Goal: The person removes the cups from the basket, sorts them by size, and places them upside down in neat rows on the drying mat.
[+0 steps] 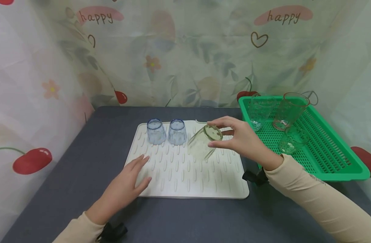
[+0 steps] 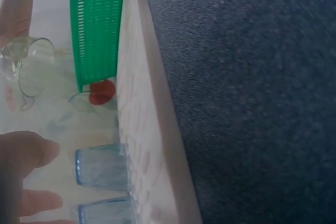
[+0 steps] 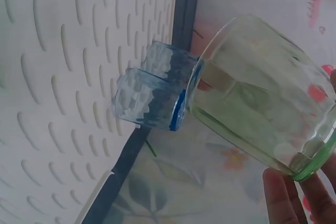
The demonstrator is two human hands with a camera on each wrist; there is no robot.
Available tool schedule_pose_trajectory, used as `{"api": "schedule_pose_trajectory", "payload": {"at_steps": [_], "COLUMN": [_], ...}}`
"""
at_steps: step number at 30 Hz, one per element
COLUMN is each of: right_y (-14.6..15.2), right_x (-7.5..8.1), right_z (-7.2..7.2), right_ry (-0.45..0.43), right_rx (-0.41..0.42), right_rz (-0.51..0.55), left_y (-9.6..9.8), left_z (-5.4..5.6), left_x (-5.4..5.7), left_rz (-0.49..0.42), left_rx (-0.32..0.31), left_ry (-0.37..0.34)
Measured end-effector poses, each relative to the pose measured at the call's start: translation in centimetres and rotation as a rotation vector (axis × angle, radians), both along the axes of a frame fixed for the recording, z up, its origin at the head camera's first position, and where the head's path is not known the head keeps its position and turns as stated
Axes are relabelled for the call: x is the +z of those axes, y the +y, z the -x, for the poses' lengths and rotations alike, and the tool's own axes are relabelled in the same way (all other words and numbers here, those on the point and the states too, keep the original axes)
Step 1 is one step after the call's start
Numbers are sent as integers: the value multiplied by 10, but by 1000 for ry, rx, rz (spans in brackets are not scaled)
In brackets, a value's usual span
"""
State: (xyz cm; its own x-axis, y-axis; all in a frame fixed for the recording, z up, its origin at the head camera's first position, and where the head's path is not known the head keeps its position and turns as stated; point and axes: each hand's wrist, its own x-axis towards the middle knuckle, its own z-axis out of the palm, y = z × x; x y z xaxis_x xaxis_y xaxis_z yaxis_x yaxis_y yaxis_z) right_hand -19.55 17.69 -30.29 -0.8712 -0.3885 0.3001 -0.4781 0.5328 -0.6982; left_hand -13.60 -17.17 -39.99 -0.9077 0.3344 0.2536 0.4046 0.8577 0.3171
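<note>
Mid-frame, a tilted greenish glass (image 1: 201, 144) is pinched by the right hand (image 1: 240, 136); the left hand (image 1: 126, 184) is spread. Blue glasses (image 1: 177, 133) are borne by the mat (image 1: 185, 189), other glasses (image 1: 288, 113) by the basket (image 1: 340, 177) at right.

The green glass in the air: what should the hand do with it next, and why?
Probably lower the green glass gently onto the bare part of the white mat, beside the nearest blue glass. The right hand is holding it by its base, tilted above the mat with its mouth slanting down, and there seems to be room.
</note>
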Motion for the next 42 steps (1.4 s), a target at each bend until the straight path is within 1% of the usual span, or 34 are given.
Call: {"api": "schedule_pose_trajectory", "payload": {"at_steps": [4,7,11,17,23,27,31,35,42], "right_y": [-2,-4,-8,-13,-15,-18,-21,-25,-30], "right_x": [-1,-3,-5,-8,-13,-18,-23,-28,-37], "right_z": [9,16,26,40,53,62,70,76,86], "right_ry": [-26,-44,-72,-123,-133,-125,-128,-149,-191], "right_rx": [-19,-25,-31,-63,-102,-122,-130,-140,-166], "right_rz": [-14,-15,-24,-65,-129,-177,-197,-209,-212], "left_y": [-2,-3,-4,-4,-5,-5,-5,-5,-6], "left_z": [-1,-1,0,0,0,-1,-2,-3,-3], "left_x": [-3,-6,-11,-19,-24,-26,-26,-26,-30], "left_rz": [27,40,52,76,90,108,126,143,177], "left_rx": [6,6,-7,-33,-50,-52,-50,-52,-56], "left_ry": [-34,-45,-42,-19,2,-2,-19,-38,-63]}}
